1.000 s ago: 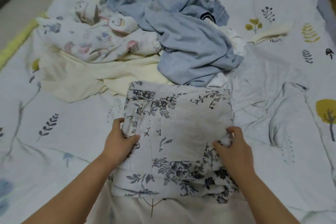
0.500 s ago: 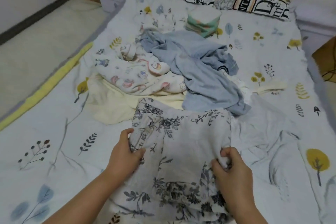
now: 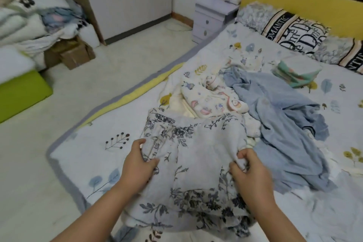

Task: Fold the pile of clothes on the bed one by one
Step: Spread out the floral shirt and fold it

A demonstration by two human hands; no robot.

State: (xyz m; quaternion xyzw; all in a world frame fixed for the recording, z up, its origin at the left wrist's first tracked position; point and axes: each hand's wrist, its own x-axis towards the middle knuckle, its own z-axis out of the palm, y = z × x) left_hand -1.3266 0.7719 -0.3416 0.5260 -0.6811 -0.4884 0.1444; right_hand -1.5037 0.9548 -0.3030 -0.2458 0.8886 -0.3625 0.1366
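A folded white garment with a dark floral print (image 3: 194, 165) hangs lifted off the bed between my hands. My left hand (image 3: 138, 165) grips its left edge, thumb on top. My right hand (image 3: 249, 171) pinches a bunch of cloth at its right edge. Behind it lies the pile: a crumpled blue garment (image 3: 275, 124), a cartoon-print white piece (image 3: 212, 100) and a cream piece (image 3: 182, 107) partly hidden under them.
The bed (image 3: 102, 155) has a leaf-print sheet and a grey and yellow border at its left edge. Folded green cloths (image 3: 296, 73) sit near lettered pillows (image 3: 294, 31). A nightstand (image 3: 212, 17), cardboard boxes (image 3: 74, 53) and bedding on a green base (image 3: 21, 92) stand on the floor.
Both hands have lifted the floral garment off the bed while keeping their grip. The view has swung up and to the left, bringing the floor and the nightstand into sight.
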